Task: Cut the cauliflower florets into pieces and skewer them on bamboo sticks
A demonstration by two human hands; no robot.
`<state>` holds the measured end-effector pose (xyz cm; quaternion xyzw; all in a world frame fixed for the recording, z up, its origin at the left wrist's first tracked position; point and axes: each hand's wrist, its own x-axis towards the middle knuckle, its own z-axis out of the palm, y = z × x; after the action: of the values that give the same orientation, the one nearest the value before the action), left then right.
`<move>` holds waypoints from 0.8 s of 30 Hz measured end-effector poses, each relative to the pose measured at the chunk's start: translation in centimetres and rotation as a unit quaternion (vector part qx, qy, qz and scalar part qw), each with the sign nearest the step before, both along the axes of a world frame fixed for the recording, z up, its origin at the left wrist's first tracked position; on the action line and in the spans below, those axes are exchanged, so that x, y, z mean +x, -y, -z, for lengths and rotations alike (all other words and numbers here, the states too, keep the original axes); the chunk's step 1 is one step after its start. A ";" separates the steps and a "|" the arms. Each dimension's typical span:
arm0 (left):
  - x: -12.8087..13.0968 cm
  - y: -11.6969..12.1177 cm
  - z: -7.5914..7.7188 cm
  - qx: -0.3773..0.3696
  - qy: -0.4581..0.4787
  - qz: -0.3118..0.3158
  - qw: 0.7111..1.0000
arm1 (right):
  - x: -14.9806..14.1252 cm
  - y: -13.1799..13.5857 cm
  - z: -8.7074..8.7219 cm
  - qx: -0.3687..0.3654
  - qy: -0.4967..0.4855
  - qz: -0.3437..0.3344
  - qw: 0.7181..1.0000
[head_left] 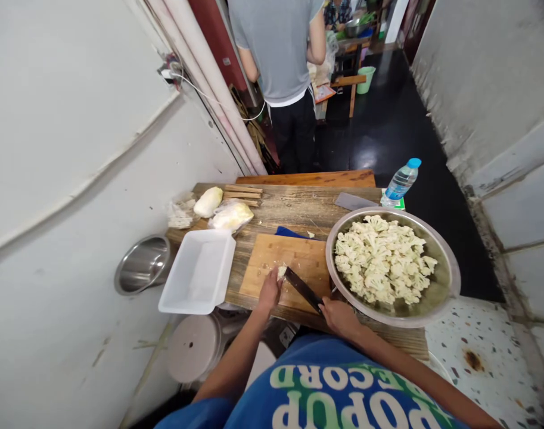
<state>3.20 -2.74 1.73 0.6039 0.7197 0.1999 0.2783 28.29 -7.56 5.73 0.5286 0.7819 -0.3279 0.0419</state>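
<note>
Far left, a steel pot (140, 267) sits beside the left end of the wooden tabletop (289, 205). Next, an empty white tray (195, 274) overlaps the near left corner, its near end past the edge; probably kept there to be within the left hand's reach. Behind it, two pale leafy heads, one bare (208, 202), one wrapped (232, 215), lie well back, presumably to leave the working area free. Left hand (270, 290): fingertips closed on a small cauliflower piece (281, 272) on the cutting board (260, 268), apparently to steady it at the blade; exact finger placement too small to resolve. Right hand (341, 317): clenched round the handle of a dark knife (302, 288), slanted across the board, its far end at the piece. Right of the board, a wide steel basin (448, 274) holds many cauliflower florets (383, 259), close by, likely to shorten each transfer. Behind the basin, a capped bottle (401, 183) stands out of the knife's way.
</note>
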 end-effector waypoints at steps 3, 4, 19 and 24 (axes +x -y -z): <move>-0.6 0.1 0.3 -0.005 0.008 0.011 1.000 | -0.4 0.3 0.4 0.001 -0.004 -0.005 1.000; -0.8 0.1 0.4 -0.004 0.010 0.009 1.000 | -0.5 0.4 0.4 0.002 -0.005 -0.008 1.000; -1.9 -1.8 -0.7 -0.041 -0.043 -0.038 0.998 | -1.0 -0.2 0.0 0.037 0.006 -0.034 0.999; -3.0 -1.9 -0.9 -0.025 -0.018 -0.005 1.000 | -1.1 -0.4 0.2 0.055 0.012 -0.037 0.998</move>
<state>0.23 -0.81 2.62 0.5967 0.7323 0.1726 0.2791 27.18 -7.14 5.49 0.5044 0.8172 -0.2768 0.0342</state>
